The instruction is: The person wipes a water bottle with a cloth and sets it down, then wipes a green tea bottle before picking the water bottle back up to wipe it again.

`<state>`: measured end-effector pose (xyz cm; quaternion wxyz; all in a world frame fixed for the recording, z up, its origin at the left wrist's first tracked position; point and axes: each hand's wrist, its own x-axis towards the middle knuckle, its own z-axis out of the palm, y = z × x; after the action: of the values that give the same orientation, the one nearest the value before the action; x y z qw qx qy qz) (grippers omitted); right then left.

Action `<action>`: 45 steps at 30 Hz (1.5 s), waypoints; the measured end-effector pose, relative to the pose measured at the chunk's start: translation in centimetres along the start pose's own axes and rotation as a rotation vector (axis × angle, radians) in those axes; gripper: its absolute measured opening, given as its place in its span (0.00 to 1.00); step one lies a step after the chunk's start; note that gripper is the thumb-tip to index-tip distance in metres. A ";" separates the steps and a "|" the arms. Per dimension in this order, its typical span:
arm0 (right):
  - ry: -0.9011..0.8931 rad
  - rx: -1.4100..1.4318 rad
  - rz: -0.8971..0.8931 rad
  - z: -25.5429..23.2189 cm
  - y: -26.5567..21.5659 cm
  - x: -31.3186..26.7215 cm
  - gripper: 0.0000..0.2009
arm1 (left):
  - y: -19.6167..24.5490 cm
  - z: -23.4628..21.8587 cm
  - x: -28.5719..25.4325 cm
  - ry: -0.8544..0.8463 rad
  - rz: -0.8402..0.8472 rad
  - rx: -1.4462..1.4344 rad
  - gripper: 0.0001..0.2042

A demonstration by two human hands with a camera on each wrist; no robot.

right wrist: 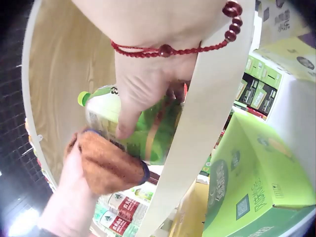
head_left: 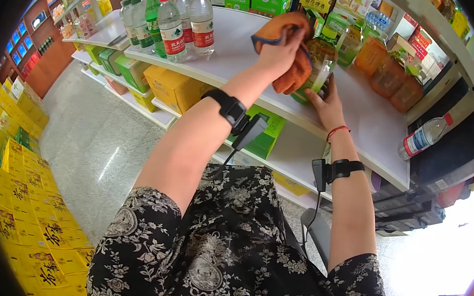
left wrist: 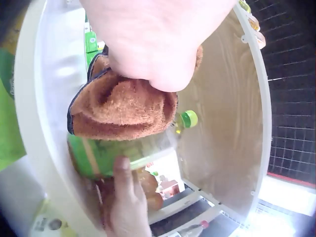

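Note:
A clear bottle [head_left: 320,63] with a green label and green cap [left wrist: 189,118] stands on the white shelf [head_left: 362,119]. My left hand [head_left: 278,51] grips an orange cloth [head_left: 294,69] and presses it over the bottle's upper side. In the left wrist view the cloth [left wrist: 123,108] drapes over the bottle [left wrist: 113,155]. My right hand [head_left: 327,104], with a red bead bracelet at its wrist, holds the bottle low down. In the right wrist view its fingers [right wrist: 143,89] wrap the green label [right wrist: 153,128] beside the cloth [right wrist: 108,160].
Several water bottles [head_left: 174,23] stand at the shelf's left end, and amber oil bottles [head_left: 387,73] at its right. A water bottle [head_left: 424,135] lies on the far right. Green cartons [head_left: 266,133] fill the shelf below; yellow cartons [head_left: 27,198] are stacked on the floor at left.

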<state>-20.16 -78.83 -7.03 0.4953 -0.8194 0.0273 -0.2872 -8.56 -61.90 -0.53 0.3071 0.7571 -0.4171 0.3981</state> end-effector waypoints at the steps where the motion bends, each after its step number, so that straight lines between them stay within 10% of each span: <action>1: 0.005 -0.060 0.011 0.1 0.0 -0.1 0.50 | 0.8 0.5 1.3 0.088 -0.093 -0.453 0.16; 3: 0.010 -0.126 0.018 0.1 -1.0 -0.4 0.51 | 2.3 0.4 2.8 0.103 -0.316 -0.914 0.16; 10: 0.012 -0.278 0.100 0.4 -1.8 0.0 0.51 | 1.4 1.1 1.2 -0.139 -0.726 -1.175 0.22; 14: 0.020 -0.344 0.118 0.7 -2.6 -0.2 0.51 | -1.4 4.2 -4.5 -0.417 -0.492 -0.539 0.21; 17: 0.049 -0.373 0.072 0.9 -1.9 0.0 0.50 | -2.0 5.3 -4.6 -0.257 -0.288 -0.397 0.28; 20: 0.041 -0.402 0.072 0.8 -2.1 -0.1 0.50 | -0.7 3.4 -3.2 -0.404 -0.591 -0.641 0.27; 33: 0.028 -0.389 -0.002 0.4 -0.9 -0.4 0.48 | 2.0 1.2 3.1 0.031 -0.377 -0.968 0.21; 35: 0.015 -0.344 0.052 0.6 -0.8 -0.1 0.48 | 0.3 2.5 0.8 0.007 -0.362 -0.890 0.20; 37: 0.029 -0.358 0.040 0.8 -1.1 -0.1 0.48 | -2.1 5.3 -3.1 -0.114 -0.153 -0.228 0.21; 45: 0.009 -0.303 0.029 0.3 -1.1 0.0 0.48 | -1.0 3.1 -3.6 -0.395 -0.331 -0.374 0.22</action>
<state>-20.29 -78.08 -6.23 0.3699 -0.8830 0.0847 -0.2763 -7.85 -62.52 -5.22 0.4147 0.8076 -0.4060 0.1044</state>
